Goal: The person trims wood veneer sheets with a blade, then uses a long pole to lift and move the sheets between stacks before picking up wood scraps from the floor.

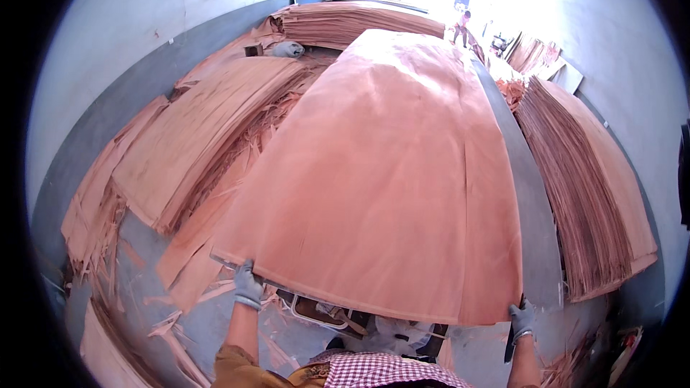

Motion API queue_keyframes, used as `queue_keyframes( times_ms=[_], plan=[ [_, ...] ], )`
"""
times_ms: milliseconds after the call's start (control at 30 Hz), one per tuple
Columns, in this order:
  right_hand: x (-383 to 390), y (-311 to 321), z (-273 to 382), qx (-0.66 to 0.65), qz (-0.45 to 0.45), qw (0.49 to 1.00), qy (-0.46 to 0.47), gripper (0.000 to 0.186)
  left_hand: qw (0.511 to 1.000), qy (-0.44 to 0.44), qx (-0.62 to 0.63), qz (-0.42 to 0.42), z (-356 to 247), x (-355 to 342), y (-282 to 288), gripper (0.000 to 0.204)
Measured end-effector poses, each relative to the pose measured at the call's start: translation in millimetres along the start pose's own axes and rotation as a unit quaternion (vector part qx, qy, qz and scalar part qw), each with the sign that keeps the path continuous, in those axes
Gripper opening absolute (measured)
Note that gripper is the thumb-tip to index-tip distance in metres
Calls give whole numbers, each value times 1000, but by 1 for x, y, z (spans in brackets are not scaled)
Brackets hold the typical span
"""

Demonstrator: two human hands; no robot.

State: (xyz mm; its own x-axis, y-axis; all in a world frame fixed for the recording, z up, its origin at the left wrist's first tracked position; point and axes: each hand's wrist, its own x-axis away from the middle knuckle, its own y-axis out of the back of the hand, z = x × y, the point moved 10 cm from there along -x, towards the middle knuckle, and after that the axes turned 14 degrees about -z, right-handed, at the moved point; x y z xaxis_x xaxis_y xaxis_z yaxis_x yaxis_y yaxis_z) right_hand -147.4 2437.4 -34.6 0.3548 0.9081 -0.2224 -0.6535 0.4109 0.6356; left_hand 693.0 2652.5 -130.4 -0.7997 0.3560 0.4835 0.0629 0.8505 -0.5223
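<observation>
A very large, thin pinkish-brown wood veneer sheet [381, 172] stretches away from me, with soft ripples and a long crease or seam toward its right side. My left hand [249, 287], in a grey glove, is closed on its near edge close to the left corner. At the near right corner my right hand [522, 318], also gloved in grey, grips the edge with the fingers partly hidden. Along the sheet's right side shows a long grey surface [528, 194], which reaches out from beneath it.
Stacks of veneer stand at the left [205, 122], the right [582, 187] and the back [359, 23]. Torn veneer strips [176, 348] litter the floor. Below the near edge is a metal-framed tray [320, 310]. Another person [461, 29] is at the far end.
</observation>
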Motion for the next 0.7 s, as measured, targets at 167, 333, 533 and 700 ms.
queue_keyframes(
  times_ms=[167, 333, 533, 700],
  plan=[
    [-30, 2, 50, -114, 81, 990, -35, 47, 991, -47, -124, -26, 13, -1, -20, 15],
    [-6, 3, 63, -158, 111, 968, -158, 31, 992, -55, -107, -42, 9, -4, -5, 19],
    [2, 9, 34, -123, 33, 984, -125, 15, 994, -65, -75, -42, 13, -7, -3, 22],
    [0, 12, 43, -71, 20, 990, -122, 8, 995, -62, -65, -54, 8, 10, -8, 21]
  ],
)
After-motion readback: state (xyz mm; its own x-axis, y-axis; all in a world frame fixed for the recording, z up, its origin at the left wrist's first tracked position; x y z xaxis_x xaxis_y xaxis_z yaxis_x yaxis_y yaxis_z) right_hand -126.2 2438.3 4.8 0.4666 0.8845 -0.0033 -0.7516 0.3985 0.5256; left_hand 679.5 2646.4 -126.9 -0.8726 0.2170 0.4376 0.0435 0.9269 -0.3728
